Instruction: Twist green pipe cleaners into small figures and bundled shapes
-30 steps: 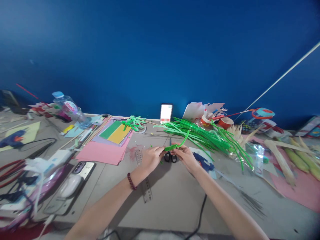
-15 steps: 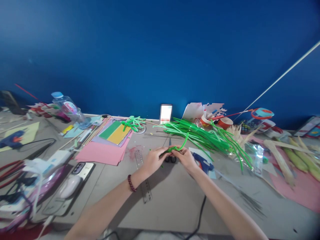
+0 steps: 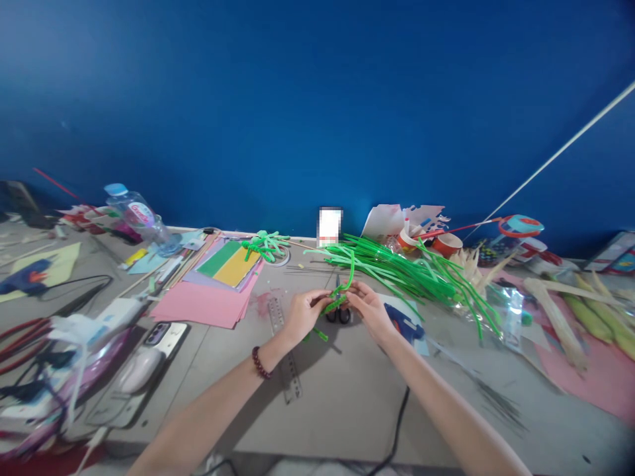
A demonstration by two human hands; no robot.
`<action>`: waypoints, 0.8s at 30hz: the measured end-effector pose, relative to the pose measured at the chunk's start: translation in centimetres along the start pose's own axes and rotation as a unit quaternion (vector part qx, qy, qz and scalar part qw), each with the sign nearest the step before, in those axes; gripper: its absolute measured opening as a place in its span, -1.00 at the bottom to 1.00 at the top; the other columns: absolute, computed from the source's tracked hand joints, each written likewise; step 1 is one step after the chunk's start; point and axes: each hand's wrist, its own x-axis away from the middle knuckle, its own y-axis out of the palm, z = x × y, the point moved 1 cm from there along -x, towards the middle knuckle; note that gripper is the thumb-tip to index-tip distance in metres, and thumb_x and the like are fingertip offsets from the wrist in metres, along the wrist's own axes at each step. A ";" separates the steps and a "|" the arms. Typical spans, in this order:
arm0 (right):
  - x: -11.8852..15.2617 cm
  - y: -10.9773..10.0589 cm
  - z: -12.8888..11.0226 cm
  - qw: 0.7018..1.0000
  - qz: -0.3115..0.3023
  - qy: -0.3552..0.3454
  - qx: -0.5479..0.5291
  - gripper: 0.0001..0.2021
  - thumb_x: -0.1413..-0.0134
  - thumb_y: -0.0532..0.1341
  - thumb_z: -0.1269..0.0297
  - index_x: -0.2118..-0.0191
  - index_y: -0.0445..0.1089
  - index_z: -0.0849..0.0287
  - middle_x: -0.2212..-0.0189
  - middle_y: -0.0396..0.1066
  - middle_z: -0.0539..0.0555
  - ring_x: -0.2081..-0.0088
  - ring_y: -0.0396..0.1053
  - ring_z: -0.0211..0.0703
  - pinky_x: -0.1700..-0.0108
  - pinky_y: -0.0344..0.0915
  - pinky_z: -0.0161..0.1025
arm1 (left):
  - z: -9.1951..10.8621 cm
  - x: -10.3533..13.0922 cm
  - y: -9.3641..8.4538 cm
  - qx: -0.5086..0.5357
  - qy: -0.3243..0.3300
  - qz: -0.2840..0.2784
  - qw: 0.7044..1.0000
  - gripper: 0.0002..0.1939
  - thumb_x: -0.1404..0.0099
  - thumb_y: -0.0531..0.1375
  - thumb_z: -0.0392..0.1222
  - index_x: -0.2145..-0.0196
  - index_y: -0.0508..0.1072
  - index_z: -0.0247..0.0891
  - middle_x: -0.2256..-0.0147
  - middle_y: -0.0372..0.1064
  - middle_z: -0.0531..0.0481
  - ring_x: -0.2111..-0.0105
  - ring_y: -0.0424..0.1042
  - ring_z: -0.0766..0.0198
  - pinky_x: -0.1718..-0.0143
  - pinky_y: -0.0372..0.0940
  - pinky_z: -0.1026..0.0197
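My left hand [image 3: 303,315], with a dark beaded bracelet at the wrist, pinches a twisted bright green pipe cleaner [image 3: 335,305] between thumb and fingers. The fingertips of my right hand [image 3: 370,309] close on the same piece from the other side. One end of it curls upward between the hands. Another green length hangs below my left hand. Dark-handled scissors [image 3: 342,317] lie on the table just beneath, partly hidden by the hands. A clear ruler [image 3: 292,382] lies under my left forearm.
Behind my hands lies a heap of green pipe cleaners [image 3: 411,268]. A blue glue gun [image 3: 403,322] sits right of my right hand. To the left are pink paper sheets [image 3: 201,304], a phone [image 3: 166,337], a white mouse [image 3: 141,370] and a plastic bottle [image 3: 141,215].
The upright end of the pipe cleaner has swung left and now curls more steeply. My fingers have shifted apart slightly, showing more of the twisted part and the length below my left hand.
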 end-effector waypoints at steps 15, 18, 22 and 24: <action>0.5 0.2 0.5 0.996 -0.063 0.043 0.050 -0.74 0.22 0.40 0.18 0.34 0.49 0.17 0.46 0.47 0.00 0.45 0.38 -0.25 0.39 0.33 -0.30 | 0.3 1.4 0.1 -0.177 0.146 -0.054 0.972 -0.81 -0.30 0.09 -0.17 0.11 0.30 -0.15 0.24 0.47 -0.02 0.27 0.50 0.25 0.24 0.38 0.23; 0.6 0.4 0.3 0.996 -0.046 0.015 0.076 -0.78 0.19 0.37 0.14 0.41 0.49 0.16 0.53 0.43 -0.03 0.49 0.35 -0.26 0.41 0.33 -0.29 | 0.6 1.5 0.1 -0.220 0.184 -0.049 0.957 -0.78 -0.30 0.10 -0.17 0.08 0.30 -0.16 0.25 0.47 -0.01 0.28 0.49 0.26 0.27 0.37 0.24; 0.4 0.3 0.6 0.998 0.014 -0.008 0.055 -0.76 0.23 0.39 0.11 0.41 0.46 0.13 0.52 0.44 -0.03 0.47 0.38 -0.22 0.40 0.36 -0.28 | 1.3 1.2 -0.4 -0.330 0.293 0.036 0.897 -0.89 -0.26 0.15 -0.19 0.24 0.40 -0.22 0.24 0.45 -0.07 0.15 0.42 0.17 0.05 0.27 0.06; 0.3 0.2 0.7 0.999 0.024 -0.004 0.041 -0.73 0.25 0.40 0.11 0.42 0.44 0.14 0.50 0.45 0.00 0.42 0.42 -0.18 0.37 0.38 -0.26 | 1.4 1.0 -0.6 -0.367 0.322 0.062 0.871 -0.94 -0.25 0.16 -0.24 0.31 0.43 -0.22 0.27 0.46 -0.05 0.11 0.39 0.15 -0.06 0.15 -0.02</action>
